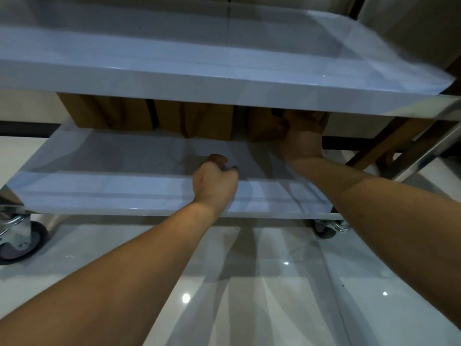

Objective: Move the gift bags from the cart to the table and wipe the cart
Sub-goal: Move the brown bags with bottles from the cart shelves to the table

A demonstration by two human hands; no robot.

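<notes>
Three brown paper gift bags stand in a row at the back of the steel cart's lower shelf (124, 166): a left bag (107, 113), a middle bag (199, 121) and a right bag (264, 128). Their tops are hidden behind the cart's upper shelf (199, 81). My right hand (303, 138) reaches under the upper shelf and grips the right bag. My left hand (215, 181) hovers over the lower shelf's front part with its fingers curled, holding nothing, a short way in front of the middle bag.
The cart stands on castor wheels, one at the left (17, 236) and one at the right (326, 227), on a glossy tiled floor (249, 283). A steel cart leg (429, 151) slants at the right, with a brown wooden piece (389, 143) behind it.
</notes>
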